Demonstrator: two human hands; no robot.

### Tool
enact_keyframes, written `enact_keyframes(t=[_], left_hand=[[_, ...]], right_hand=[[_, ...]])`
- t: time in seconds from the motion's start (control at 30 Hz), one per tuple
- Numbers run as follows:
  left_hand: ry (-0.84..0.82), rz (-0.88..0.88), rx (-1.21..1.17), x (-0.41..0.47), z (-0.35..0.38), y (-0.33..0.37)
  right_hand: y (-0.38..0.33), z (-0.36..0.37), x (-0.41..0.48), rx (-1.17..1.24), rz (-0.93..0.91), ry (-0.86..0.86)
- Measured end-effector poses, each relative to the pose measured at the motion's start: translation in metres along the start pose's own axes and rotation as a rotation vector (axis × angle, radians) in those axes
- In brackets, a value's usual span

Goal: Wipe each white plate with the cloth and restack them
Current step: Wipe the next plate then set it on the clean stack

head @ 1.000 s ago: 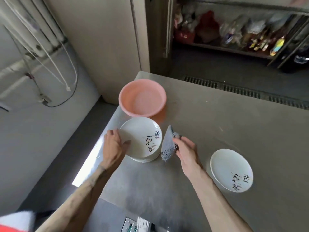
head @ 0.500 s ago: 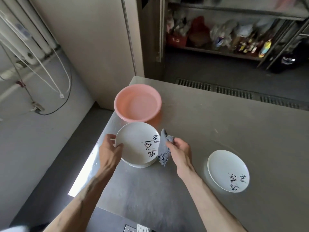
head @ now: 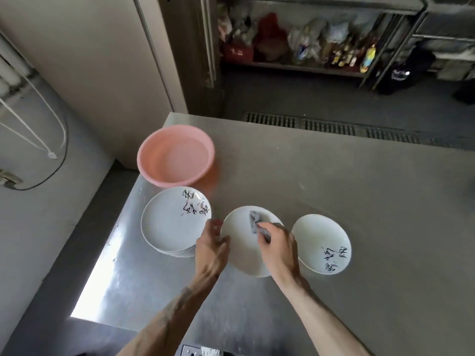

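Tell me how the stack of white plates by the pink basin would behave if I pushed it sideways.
The stack shows several plate rims, so it is probably heavy and rigid. Low and wide on the smooth steel table, it would likely slide rather than tip. Upper plates might shift; they look like chippable ceramic.

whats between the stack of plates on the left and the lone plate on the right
In the head view, a third white plate, its left rim gripped by the left hand while the right hand presses the grey cloth onto it.
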State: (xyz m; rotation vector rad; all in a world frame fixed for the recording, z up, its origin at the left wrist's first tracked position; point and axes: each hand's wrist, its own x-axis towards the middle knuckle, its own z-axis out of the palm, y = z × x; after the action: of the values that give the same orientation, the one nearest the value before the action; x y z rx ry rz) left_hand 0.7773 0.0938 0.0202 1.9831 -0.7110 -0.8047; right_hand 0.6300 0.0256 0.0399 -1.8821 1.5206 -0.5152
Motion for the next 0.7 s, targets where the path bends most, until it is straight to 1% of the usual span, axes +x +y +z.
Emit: enact_keyframes(t=[0.17,0.3,0.37,0.43,0.5,0.57,0.63,0.7], left_hand=[[-0.141,-0.119,0.007,-0.020,0.028,-0.053],[-0.210,-0.124,0.033,-0.029,0.036,-0.091],[-0.240,-0.077,0.038,-0.030,0.040,-0.102],[-0.248,0.040,0.116,-0.029,0.044,-0.110],[-0.236,0.193,0.344,-0.025,0.046,-0.121],[-0.306,0.277,0.526,-0.025,0.045,-0.134],[-0.356,0.332,0.636,-0.025,0.043,-0.143],[-0.371,0.355,0.685,-0.026,0.042,-0.151]], right_hand=[[0.060,0.029,-0.044,-0.091,-0.006,-0.136],[0.095,0.036,-0.057,-0.168,0.046,-0.186],[0.102,0.038,-0.057,-0.188,0.071,-0.162],[0.104,0.042,-0.054,-0.169,0.088,-0.137],[0.101,0.049,-0.046,-0.131,0.109,-0.102],[0.095,0.058,-0.033,-0.102,0.125,-0.077],[0.086,0.070,-0.025,-0.103,0.071,-0.096],[0.078,0.084,-0.029,-0.109,-0.037,-0.202]])
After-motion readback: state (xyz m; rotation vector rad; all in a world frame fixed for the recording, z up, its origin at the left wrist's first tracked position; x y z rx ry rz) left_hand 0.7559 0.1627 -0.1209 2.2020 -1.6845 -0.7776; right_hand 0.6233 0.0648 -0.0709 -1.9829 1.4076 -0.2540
